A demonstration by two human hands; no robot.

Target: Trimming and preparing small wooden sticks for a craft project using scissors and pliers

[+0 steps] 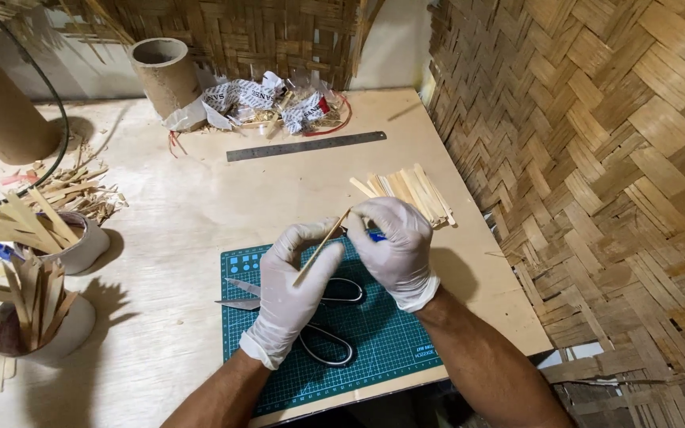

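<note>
Bamboo strip (323, 246) first: we hold this thin, pale sliver slanted between both gloved hands, above the top edge of the green cutting mat (374, 349). Our left hand (295, 281) is curled closed around its lower part, thumb and fingers pinching it. Our right hand (394, 242) is closed too, near the strip's upper end, and a small blue-handled tool (376, 236) peeks out of it; we cannot tell what kind, nor whether a blade touches the strip.

Scissors (311, 313) lie on the mat right under our left wrist. Just beyond our right hand rests a pile of cut strips (410, 194), with a steel ruler (307, 147) farther back. Cups stuffed with strips (41, 238) stand well to the left, and a woven bamboo panel (596, 158) leans at the right.

What could go wrong, as we judge it: the strip is slender and may snap or split along the grain if we bend it or press hard. If the blue tool carries an edge, a slip along the smooth bamboo could run it toward our left fingers, which sit close by, and thin gloves would do little. Splinters could also pierce them. Dropping our left wrist could knock the scissors.
</note>
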